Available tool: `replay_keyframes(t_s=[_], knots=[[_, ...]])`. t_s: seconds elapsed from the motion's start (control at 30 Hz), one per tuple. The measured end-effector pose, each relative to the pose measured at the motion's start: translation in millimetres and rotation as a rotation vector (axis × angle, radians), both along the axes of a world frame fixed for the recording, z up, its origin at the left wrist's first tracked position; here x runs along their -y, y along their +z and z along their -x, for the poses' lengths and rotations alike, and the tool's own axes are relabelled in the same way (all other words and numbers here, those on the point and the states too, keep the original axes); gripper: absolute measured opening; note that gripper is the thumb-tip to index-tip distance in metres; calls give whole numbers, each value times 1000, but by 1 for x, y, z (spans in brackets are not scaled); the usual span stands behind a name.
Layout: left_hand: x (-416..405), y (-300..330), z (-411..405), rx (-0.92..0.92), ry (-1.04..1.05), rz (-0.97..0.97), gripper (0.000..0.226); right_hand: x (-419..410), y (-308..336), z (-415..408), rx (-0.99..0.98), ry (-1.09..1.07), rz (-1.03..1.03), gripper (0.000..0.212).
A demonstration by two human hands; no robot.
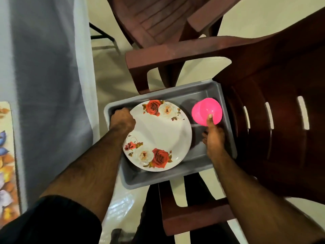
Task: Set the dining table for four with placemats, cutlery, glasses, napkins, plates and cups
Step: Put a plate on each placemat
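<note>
The plate point(159, 134) is white with a glossy face, printed with two clusters of roses: red and cream blooms with olive-brown leaves near its far rim, and a matching cluster near its near rim. The cup point(206, 111) is bright pink. The tray point(175, 178) under them is plain mid-grey. The chair point(272, 120) is dark reddish-brown, with pale slots in its back; a second chair point(149, 20) behind it is a duller brown. The cloth point(52, 85) is pale blue-grey. The placemat point(7, 155) shows blue, orange, yellow and lilac flowers. The floor point(109, 81) is cream. The sleeve point(52, 222) is black.
</note>
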State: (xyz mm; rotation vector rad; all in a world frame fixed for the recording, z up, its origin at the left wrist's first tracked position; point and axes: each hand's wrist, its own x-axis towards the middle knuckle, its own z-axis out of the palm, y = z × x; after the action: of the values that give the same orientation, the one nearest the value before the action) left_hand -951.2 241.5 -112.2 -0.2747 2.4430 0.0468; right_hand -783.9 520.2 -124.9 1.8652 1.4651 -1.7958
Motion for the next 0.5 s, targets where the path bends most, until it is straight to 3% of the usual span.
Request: replay_keyframes(t_s=[0.07, 0.17, 0.23, 0.33, 0.5], knots=[[-1, 5, 1, 4, 23, -19, 45, 10, -6, -17, 70, 171, 9, 93], [7, 13, 4, 12, 54, -100, 43, 31, -4, -27, 2, 382, 177, 31], [15, 17, 7, 38, 69, -145, 47, 36, -5, -25, -67, 383, 190, 16], [21, 23, 6, 99, 68, -172, 52, 38, -4, -19, -21, 347, 172, 27], [16, 30, -12, 72, 102, -299, 39, 31, 8, -21, -8, 353, 158, 74]])
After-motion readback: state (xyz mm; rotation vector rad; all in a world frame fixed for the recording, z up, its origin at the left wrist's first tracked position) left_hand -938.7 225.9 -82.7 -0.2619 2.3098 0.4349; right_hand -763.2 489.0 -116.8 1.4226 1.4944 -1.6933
